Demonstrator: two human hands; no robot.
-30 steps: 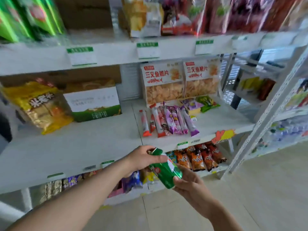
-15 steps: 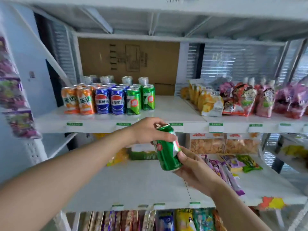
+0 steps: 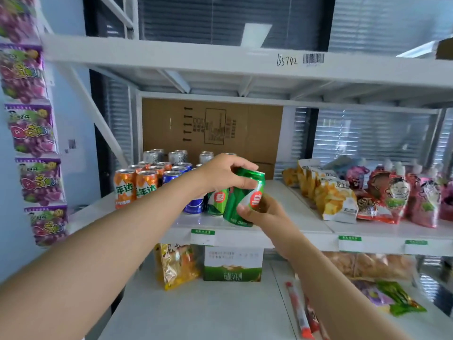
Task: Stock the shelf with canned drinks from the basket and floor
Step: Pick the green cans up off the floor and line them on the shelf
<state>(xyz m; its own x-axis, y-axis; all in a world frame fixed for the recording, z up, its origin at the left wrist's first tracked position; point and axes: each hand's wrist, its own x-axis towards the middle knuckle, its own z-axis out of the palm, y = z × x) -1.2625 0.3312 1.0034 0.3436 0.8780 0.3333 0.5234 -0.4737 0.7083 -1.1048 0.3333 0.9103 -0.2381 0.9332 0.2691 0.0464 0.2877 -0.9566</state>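
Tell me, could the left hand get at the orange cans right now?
Probably not yet: the left hand grips the top of the green can, the right hand its base. The orange cans stand unblocked, frontmost on the shelf.

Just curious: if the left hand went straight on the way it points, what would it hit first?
The left hand, gripping the green can, points past the shelved cans; probably the cardboard box at the back comes first, though depth is unclear.
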